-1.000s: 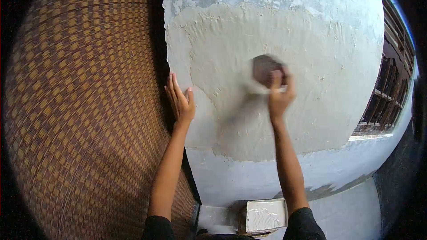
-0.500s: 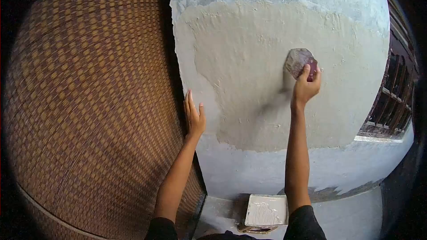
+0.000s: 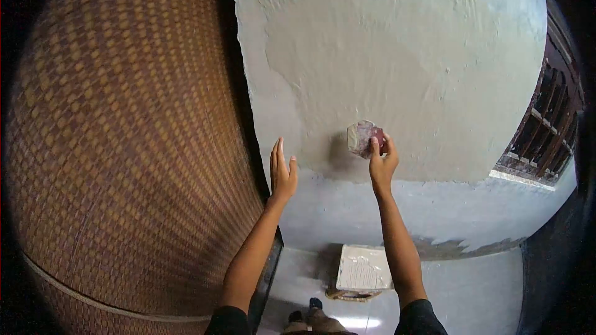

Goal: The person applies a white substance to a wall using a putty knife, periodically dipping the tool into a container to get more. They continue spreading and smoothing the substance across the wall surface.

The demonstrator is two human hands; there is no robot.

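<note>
My right hand [image 3: 384, 160] grips a flat scraper [image 3: 361, 138] by its dark red handle, with the grey, smeared blade pointing up and left. The blade is at the lower part of a beige plaster patch [image 3: 372, 56] on the wall. To the left, my left hand [image 3: 284, 177] is raised beside the wall's left edge with fingers stretched and nothing in it; whether it touches the wall I cannot tell. Below, a square tray [image 3: 363, 268] of creamy plaster with ridges in it rests on a small stand.
A woven brown and yellow mat [image 3: 136, 136] fills the left side, with a dark gap between it and the wall. A barred window [image 3: 543, 127] is at the right. My feet [image 3: 305, 310] stand on the grey floor [image 3: 472, 291].
My right hand has moved down and left across the plaster with the scraper. My left hand has shifted slightly right and down. The view has tilted downward, showing more floor and my feet.
</note>
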